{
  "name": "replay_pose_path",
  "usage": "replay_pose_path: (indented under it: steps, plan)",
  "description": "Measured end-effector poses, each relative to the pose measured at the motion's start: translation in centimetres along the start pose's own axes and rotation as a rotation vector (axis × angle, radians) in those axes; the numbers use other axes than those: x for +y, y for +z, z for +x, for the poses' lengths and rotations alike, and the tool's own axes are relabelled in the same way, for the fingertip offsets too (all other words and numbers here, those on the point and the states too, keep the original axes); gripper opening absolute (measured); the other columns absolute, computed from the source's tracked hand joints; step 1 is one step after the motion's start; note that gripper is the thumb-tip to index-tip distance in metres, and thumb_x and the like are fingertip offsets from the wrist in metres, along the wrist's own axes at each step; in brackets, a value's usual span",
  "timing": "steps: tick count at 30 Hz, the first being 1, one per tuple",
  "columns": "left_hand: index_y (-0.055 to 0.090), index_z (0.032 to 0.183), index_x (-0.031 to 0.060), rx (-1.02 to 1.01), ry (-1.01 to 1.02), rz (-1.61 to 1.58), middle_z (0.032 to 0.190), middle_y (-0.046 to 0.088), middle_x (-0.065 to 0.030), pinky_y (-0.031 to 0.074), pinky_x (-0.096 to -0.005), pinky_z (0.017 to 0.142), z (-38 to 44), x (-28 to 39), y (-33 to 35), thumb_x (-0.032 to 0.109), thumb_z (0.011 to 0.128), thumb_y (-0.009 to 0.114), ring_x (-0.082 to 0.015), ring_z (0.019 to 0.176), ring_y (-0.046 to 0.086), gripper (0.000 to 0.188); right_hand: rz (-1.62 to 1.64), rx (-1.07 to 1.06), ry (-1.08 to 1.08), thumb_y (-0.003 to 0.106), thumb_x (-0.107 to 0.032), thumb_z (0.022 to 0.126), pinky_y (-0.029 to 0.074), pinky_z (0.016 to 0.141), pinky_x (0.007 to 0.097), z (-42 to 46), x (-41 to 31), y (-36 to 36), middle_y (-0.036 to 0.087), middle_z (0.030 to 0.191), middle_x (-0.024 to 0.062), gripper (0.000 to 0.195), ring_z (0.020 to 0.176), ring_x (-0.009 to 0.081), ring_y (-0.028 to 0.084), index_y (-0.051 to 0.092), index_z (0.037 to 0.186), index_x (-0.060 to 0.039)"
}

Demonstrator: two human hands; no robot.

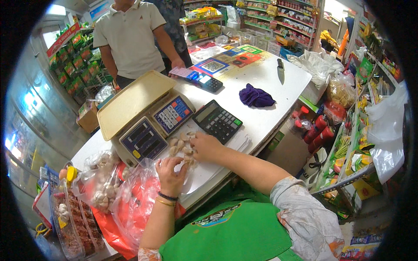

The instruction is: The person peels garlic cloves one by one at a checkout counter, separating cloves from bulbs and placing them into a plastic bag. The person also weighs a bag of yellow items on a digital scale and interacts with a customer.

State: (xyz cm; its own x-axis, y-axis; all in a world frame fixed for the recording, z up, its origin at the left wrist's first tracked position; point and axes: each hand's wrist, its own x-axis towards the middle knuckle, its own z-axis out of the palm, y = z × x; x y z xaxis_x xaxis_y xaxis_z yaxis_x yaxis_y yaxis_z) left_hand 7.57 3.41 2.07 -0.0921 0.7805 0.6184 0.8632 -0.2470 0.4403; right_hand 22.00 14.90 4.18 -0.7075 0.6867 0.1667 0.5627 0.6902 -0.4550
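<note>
A small heap of loose garlic cloves (176, 145) lies on white paper sheets (209, 177) at the counter's near edge. My right hand (206, 147) reaches in from the right, its fingertips at the cloves; whether it grips any is hidden. On the heap's near side, my left hand (170, 174) is curled with thumb and fingers apart, and no object shows in it. Beside my left wrist sits a clear plastic bag (138, 195) over red plastic. Farther left, another clear bag holds whole garlic bulbs (105, 197).
A price scale (143, 138) with a tray stands behind the cloves. Nearby are a black calculator (218, 121), a payment terminal (209, 83), a purple cloth (256, 96) and a knife (280, 71). Across the white counter (235, 94), a person (132, 42) holds a phone (184, 73) near the terminal.
</note>
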Motion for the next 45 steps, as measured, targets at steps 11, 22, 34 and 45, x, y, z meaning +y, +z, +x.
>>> replay_pose_path:
  steps: [11, 22, 34, 45]
  plan:
    - [0.055, 0.093, 0.0014, 0.164, -0.197, -0.614, 0.082, 0.056, -0.0057, 0.044, -0.0248, 0.071, 0.2, 1.4, -0.4, -0.004, 0.069, 0.067, -0.0129, 0.076, 0.054, 0.028, 1.067, -0.075, 0.043, 0.061, -0.021, 0.081, 0.048, 0.066, 0.0242, -0.7, -2.4, -1.4, 0.056, 0.091, 0.0045, 0.027, 0.075, 0.0118, 0.057, 0.056, 0.100, -0.0032]
    - [0.052, 0.104, -0.0004, 0.107, -0.250, -0.888, 0.100, 0.054, -0.0047, 0.042, -0.0252, 0.083, -0.2, 0.7, -0.4, -0.006, 0.074, 0.064, -0.0123, 0.096, 0.052, 0.033, 1.742, -0.166, 0.235, 0.060, -0.020, 0.084, 0.048, 0.067, 0.0236, -1.5, -3.3, 2.3, 0.058, 0.085, -0.0010, 0.016, 0.074, 0.0088, 0.057, 0.054, 0.096, -0.0110]
    - [0.058, 0.093, 0.0007, 0.203, -0.009, -0.439, 0.089, 0.052, -0.0074, 0.042, -0.0242, 0.073, 0.0, 1.6, -1.1, -0.010, 0.064, 0.066, -0.0159, 0.083, 0.051, 0.032, 1.730, -0.201, 0.223, 0.054, -0.018, 0.088, 0.047, 0.066, 0.0230, -1.9, -3.3, 2.7, 0.059, 0.084, 0.0002, 0.009, 0.073, 0.0080, 0.056, 0.055, 0.091, -0.0092]
    - [0.056, 0.089, 0.0009, 0.289, 0.079, -0.314, 0.085, 0.050, -0.0076, 0.041, -0.0239, 0.063, -0.1, 1.2, -1.2, 0.001, 0.070, 0.067, -0.0151, 0.075, 0.050, 0.023, 0.694, -0.005, -0.089, 0.064, -0.035, 0.077, 0.042, 0.056, 0.0294, -3.4, -5.4, -0.1, 0.055, 0.065, 0.0073, 0.034, 0.060, 0.0163, 0.052, 0.053, 0.078, -0.0029]
